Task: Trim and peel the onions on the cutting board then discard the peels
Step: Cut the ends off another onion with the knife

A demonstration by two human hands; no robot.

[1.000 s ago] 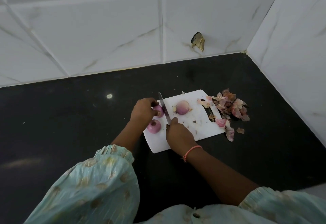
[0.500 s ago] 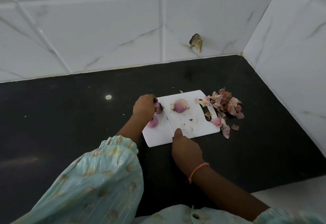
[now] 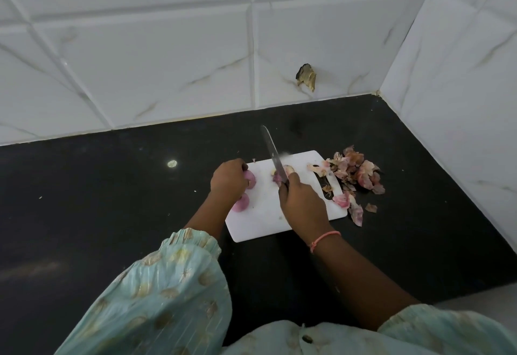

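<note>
- Three onions lay on the board (image 3: 260, 223): one (image 3: 249, 179) at its left edge under our left hand (image 3: 228, 179), one (image 3: 240, 203) just nearer us below that hand, and one (image 3: 281, 177) mid-board beneath the knife (image 3: 272, 153).
- Both left onions looked smooth and pink, so we judged them peeled; the middle one showed pale patches, and we could not tell whether skin remained.
- Our left fingers were curled over the upper left onion, holding it.
- Our right hand (image 3: 303, 205) was wrapped round the knife handle, blade pointing away across the middle onion.
- One heap of peels (image 3: 354, 171) spread off the board's right edge onto the counter (image 3: 112, 186), with a few scraps on the board.
- We judged trimming nearly finished, with discarding the peels not yet begun.
- Counted: three onions, one board, one knife, one peel heap, two hands.
</note>
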